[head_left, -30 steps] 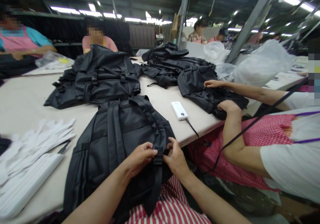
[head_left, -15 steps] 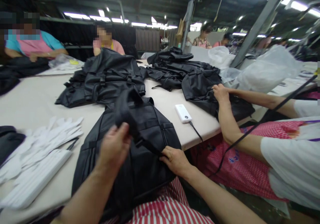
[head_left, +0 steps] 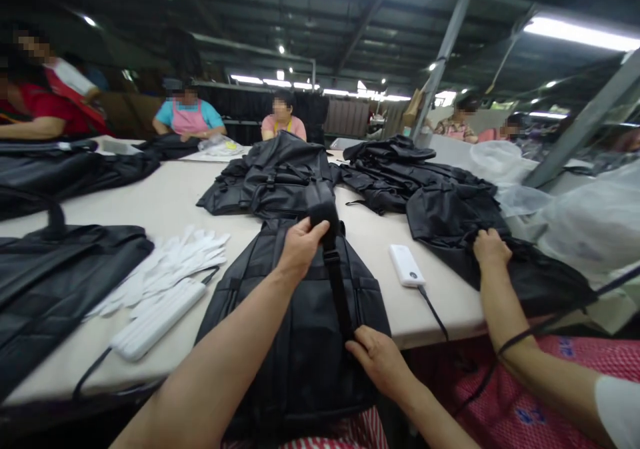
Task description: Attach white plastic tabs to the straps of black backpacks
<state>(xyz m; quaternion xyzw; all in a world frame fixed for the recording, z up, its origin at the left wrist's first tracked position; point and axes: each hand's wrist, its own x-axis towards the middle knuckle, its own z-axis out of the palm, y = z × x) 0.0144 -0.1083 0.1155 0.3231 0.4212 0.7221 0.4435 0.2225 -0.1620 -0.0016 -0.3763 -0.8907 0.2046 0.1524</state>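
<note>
A black backpack [head_left: 295, 329] lies in front of me, over the table's near edge and my lap. My left hand [head_left: 303, 242] is closed around its padded shoulder strap [head_left: 321, 207], lifting it above the bag's far end. From that strap a narrow webbing strap [head_left: 340, 295] with a plastic buckle [head_left: 331, 257] runs down toward me. My right hand [head_left: 375, 355] pinches the webbing near its lower end, at the right side of the bag. The far end of the padded strap is hidden behind my left hand.
White gloves [head_left: 175, 262] and a white power bank [head_left: 157, 322] with a cable lie left. Another white power bank [head_left: 407, 265] lies right. More black backpacks [head_left: 280, 175] are piled beyond. At right a co-worker's hand [head_left: 493, 249] holds a black bag [head_left: 450, 222].
My left hand has moved away from me with the padded strap, and the webbing now hangs straighter between my hands. My right hand keeps its grip. The camera view has turned left.
</note>
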